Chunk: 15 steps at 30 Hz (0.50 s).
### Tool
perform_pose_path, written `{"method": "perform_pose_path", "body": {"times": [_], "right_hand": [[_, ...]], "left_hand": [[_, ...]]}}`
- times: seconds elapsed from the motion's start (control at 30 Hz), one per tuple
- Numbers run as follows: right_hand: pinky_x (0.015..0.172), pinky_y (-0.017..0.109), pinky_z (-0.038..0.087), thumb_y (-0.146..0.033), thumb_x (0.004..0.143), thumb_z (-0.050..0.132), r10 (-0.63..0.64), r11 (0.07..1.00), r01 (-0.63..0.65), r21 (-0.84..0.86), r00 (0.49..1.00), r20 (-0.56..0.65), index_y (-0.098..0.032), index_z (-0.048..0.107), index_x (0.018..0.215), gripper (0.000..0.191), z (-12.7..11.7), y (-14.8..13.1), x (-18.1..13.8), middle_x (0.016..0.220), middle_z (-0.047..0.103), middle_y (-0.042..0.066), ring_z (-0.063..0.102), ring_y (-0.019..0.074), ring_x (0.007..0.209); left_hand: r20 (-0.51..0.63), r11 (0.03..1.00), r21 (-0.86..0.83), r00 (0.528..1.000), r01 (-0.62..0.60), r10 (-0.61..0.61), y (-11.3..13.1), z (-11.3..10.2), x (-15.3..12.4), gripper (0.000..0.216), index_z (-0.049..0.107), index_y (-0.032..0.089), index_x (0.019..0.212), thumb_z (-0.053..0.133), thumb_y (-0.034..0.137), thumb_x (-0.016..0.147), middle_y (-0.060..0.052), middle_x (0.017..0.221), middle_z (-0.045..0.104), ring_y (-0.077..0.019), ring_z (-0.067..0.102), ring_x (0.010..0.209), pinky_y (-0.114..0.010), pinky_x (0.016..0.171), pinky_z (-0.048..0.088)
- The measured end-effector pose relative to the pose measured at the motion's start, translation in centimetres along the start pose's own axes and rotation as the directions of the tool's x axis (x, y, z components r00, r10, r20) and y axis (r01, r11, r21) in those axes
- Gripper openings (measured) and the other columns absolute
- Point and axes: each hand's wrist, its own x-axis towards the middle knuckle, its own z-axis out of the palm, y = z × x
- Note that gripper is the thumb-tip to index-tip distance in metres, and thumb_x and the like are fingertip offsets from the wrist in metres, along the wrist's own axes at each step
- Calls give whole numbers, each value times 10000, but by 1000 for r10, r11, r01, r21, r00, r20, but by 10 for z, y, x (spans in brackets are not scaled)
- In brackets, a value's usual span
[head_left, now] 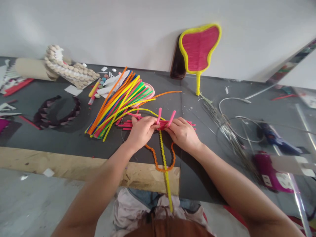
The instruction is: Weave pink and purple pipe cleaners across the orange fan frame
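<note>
Both hands meet over a frame at the table's front. Pink pipe cleaners [127,124] run crosswise under my fingers, and two pink ends stand up between the hands. My left hand [143,131] pinches the pink pipe cleaners from the left side. From the right, my right hand [184,133] grips the same row with bent fingers. The frame has a wavy orange edge [156,161], its lower curve toward me. A twisted yellow stem [163,154] runs down its middle past the table edge. My fingers hide the part where pink and yellow meet.
A bundle of coloured pipe cleaners [118,107] lies left of the hands. A pink and yellow fan [199,49] leans on a dark object by the wall. Loose wires [224,126] and a glue gun [276,138] lie right. A dark headband [49,113] and braided piece [71,74] are left.
</note>
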Motion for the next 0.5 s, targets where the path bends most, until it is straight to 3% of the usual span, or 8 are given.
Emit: {"method": "perform_pose_path", "body": {"times": [0.3, 0.5], "right_hand": [[715, 295, 420, -325, 985, 492, 108, 994, -108, -5, 994, 22, -195, 695, 890, 259, 1, -1, 0, 851, 704, 64, 562, 198, 780], [681, 271, 387, -343, 1000, 464, 102, 993, -102, -63, 995, -16, -199, 680, 867, 292, 1, -3, 0, 804, 696, 44, 560, 181, 750]], "left_hand": [[-16, 1000, -18, 1000, 7, -7, 5, -2, 1, 133, 664, 257, 942, 536, 294, 950, -7, 1034, 740, -221, 646, 1019, -435, 1009, 260], [-33, 1000, -5, 999, 12, -13, 8, -1, 0, 147, 671, 262, 952, 524, 269, 953, -7, 1024, 739, -226, 644, 1007, -451, 994, 254]]}}
